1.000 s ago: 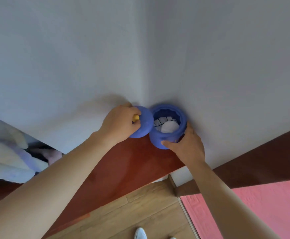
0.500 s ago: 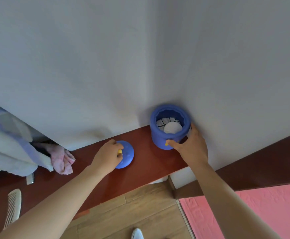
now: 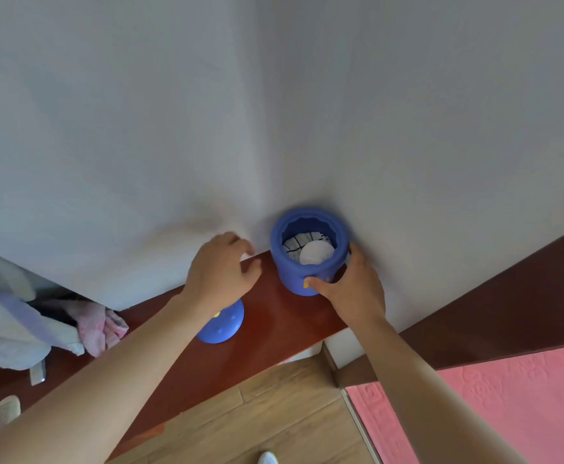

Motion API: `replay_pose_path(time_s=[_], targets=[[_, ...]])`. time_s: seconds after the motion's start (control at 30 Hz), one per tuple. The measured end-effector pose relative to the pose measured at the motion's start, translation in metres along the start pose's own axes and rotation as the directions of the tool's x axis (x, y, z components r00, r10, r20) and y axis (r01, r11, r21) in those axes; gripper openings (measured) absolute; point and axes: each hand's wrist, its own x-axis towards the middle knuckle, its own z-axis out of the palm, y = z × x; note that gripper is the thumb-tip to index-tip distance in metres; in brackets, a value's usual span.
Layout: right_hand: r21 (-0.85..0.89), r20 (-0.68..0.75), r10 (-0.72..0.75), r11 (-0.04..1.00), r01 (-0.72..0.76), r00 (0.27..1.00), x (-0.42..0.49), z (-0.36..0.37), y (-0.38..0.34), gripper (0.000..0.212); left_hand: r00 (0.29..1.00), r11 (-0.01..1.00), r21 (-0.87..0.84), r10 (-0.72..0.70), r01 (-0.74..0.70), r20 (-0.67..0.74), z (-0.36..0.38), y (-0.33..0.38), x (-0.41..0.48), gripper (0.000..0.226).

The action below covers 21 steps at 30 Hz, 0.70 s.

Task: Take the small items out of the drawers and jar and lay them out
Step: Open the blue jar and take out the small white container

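A blue jar [image 3: 308,276] stands open in the wall corner on a red-brown wooden shelf [image 3: 274,316]. Inside it I see a white round item [image 3: 315,253] and a white piece with black lines [image 3: 295,244]. My right hand [image 3: 349,288] grips the jar's front right side. The jar's blue lid [image 3: 222,324], with a yellow knob, lies on the shelf to the left of the jar. My left hand [image 3: 222,267] hovers above the lid with fingers apart, empty, a short way left of the jar.
Crumpled pink and pale blue cloths [image 3: 39,323] lie at the shelf's left end, with a comb [image 3: 6,413] near the front edge. White walls meet behind the jar. Wooden floor [image 3: 257,413] and a pink mat [image 3: 491,406] lie below.
My left hand carried the lid off the jar, set it on the shelf to the left, let go and rose back toward the jar. My right hand stayed on the jar.
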Motion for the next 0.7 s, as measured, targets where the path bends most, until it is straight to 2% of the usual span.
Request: replay_pose_path(time_s=[0.07, 0.17, 0.23, 0.3, 0.4, 0.57, 0.7], targets=[[0.018, 0.000, 0.003, 1.000, -0.003, 1.000, -0.001, 0.001, 0.000, 0.102, 0.992, 0.990, -0.065, 0.124, -0.124, -0.016, -0.008, 0.029, 0.028, 0.016], [0.057, -0.025, -0.020, 0.998, 0.021, 1.000, -0.004, 0.002, 0.000, 0.098, 0.943, 0.954, -0.066, 0.300, -0.293, 0.143, -0.003, 0.061, 0.066, 0.019], [0.073, -0.034, -0.030, 0.997, 0.032, 0.999, -0.004, 0.003, 0.000, 0.095, 0.888, 0.927, -0.032, 0.367, -0.373, 0.277, 0.007, 0.072, 0.087, 0.023], [0.080, -0.031, -0.026, 0.996, 0.028, 0.999, -0.004, 0.003, 0.000, 0.093, 0.820, 0.909, -0.021, 0.385, -0.416, 0.424, 0.020, 0.078, 0.102, 0.028], [0.080, -0.033, -0.031, 0.996, 0.033, 0.999, -0.003, 0.002, 0.000, 0.092, 0.724, 0.913, 0.008, 0.318, -0.408, 0.612, 0.041, 0.079, 0.113, 0.026], [0.075, -0.013, -0.063, 0.995, 0.063, 0.998, 0.001, 0.000, -0.002, 0.096, 0.706, 0.901, 0.034, 0.316, -0.433, 0.634, 0.066, 0.072, 0.112, 0.034], [0.055, -0.008, -0.051, 0.997, 0.051, 0.999, 0.002, 0.000, -0.003, 0.092, 0.728, 0.893, 0.030, 0.346, -0.449, 0.591, 0.078, 0.072, 0.113, 0.021]])
